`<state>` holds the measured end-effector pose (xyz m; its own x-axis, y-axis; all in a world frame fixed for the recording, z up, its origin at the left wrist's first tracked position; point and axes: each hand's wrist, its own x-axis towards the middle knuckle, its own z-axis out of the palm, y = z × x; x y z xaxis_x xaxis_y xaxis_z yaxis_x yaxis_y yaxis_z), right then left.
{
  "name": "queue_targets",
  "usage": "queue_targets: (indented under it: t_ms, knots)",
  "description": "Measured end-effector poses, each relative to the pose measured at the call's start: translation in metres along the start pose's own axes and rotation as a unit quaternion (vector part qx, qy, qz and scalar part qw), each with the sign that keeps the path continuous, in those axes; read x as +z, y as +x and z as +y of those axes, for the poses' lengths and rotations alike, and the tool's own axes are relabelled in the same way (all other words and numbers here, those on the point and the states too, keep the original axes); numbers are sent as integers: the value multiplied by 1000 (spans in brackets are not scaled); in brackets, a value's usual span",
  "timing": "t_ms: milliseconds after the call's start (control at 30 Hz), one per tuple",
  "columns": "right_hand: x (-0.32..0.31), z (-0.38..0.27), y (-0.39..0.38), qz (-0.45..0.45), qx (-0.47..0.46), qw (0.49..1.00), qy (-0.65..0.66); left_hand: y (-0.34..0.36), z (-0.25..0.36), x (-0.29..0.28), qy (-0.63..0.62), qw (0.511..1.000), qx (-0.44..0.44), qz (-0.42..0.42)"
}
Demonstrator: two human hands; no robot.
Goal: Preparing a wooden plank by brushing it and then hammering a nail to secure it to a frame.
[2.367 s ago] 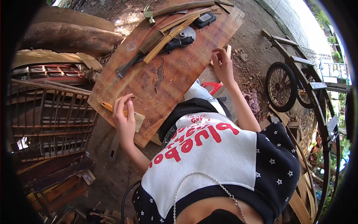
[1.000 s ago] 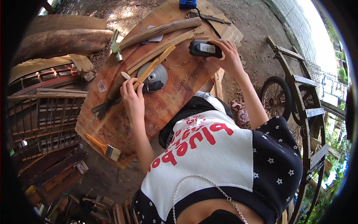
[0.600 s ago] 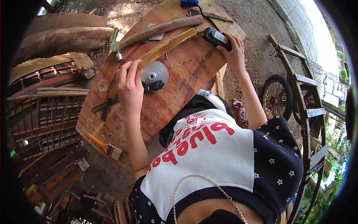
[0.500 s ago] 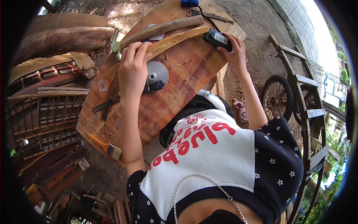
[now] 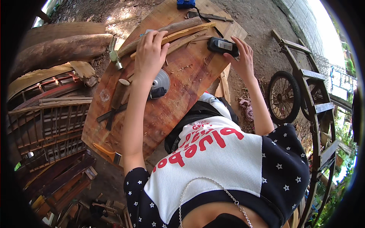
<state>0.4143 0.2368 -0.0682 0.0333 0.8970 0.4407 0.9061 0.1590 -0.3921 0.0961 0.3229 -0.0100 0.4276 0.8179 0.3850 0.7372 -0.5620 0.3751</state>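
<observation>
My left hand (image 5: 151,51) is over several wooden sticks, its fingers stretched out and apart. Beneath it a pale yellow stick (image 5: 190,32) slants up to the right, alongside a rounder grey-brown stick (image 5: 180,26). My right hand (image 5: 243,59) is at the right end of a black block-shaped device (image 5: 215,45) with a white label. Its thumb and fingers are spread around that end; whether they touch it I cannot tell. A grey disc (image 5: 164,79) with a black part (image 5: 158,92) lies beside my left forearm, which hides some of it.
A brown wooden board (image 5: 178,102) bears scattered shavings. On it lie a hammer (image 5: 114,55), a dark crossed tool (image 5: 110,114), an orange-handled brush (image 5: 102,149), a flat blade (image 5: 211,16) and a blue case (image 5: 186,3). A ladder-like frame (image 5: 304,72) and a spoked wheel (image 5: 284,97) stand right.
My left hand has moved right and farther away over the sticks, uncovering the hammer and the near end of a wooden handle. My right hand has shifted slightly right, its fingers opening wider.
</observation>
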Motion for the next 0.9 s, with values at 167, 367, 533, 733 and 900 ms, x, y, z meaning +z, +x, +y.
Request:
queue_targets:
  t_ms: [167,367,533,733,900]
  knots:
    - [-2,-26,-5,54,-10,998,23,-91,21,-82,-195,977,-87,20]
    - [7,-123,-57,90,-28,991,94,-271,31,-189,-133,967,-132,172]
    - [35,-250,-147,45,-29,978,203,-451,-6,-252,-44,860,-234,451]
    - [83,-341,-200,-5,22,975,222,-661,-65,-205,-145,602,-526,582]
    - [102,-342,-203,77,26,989,120,-750,-89,-87,-306,495,-696,422]
